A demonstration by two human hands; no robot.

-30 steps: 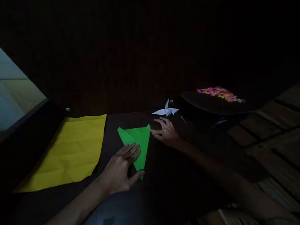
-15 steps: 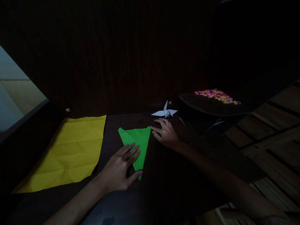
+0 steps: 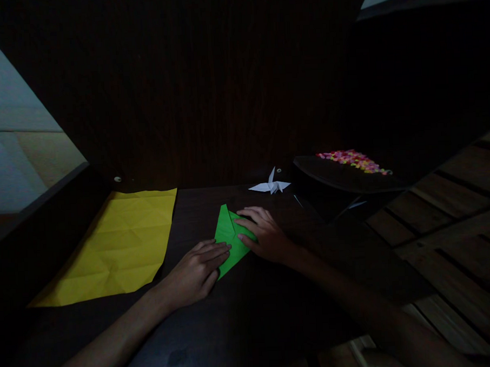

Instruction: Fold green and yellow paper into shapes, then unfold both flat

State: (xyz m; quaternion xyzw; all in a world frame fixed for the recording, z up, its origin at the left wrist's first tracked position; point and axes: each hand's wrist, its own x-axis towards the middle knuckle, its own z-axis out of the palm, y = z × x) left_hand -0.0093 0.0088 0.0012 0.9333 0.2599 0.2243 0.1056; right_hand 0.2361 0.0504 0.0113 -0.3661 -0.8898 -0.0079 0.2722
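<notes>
A folded sheet of green origami paper (image 3: 225, 230) lies at a slant on the dark table, with a pointed end at its top and a crease line down its face. Across its lower left part my left hand (image 3: 198, 275) rests flat, fingers stretched out and close together. My right hand (image 3: 269, 239) covers the paper's right side, its fingers apart and touching the sheet. Parts of the right edge are hidden under those fingers. Behind my right hand, a white folded paper crane (image 3: 273, 187) stands near the back panel.
To the left lies a large creased yellow sheet (image 3: 129, 242), beside a raised dark side board (image 3: 38, 206). A pile of small pink, red and yellow pieces (image 3: 355, 161) sits on a dark curved surface (image 3: 329, 174) at right. A thin pale sliver (image 3: 298, 201) lies right of the crane.
The green paper has turned clockwise, its top swinging to the right. My right hand has moved from beside its upper corner onto its right side. My left hand stays on it.
</notes>
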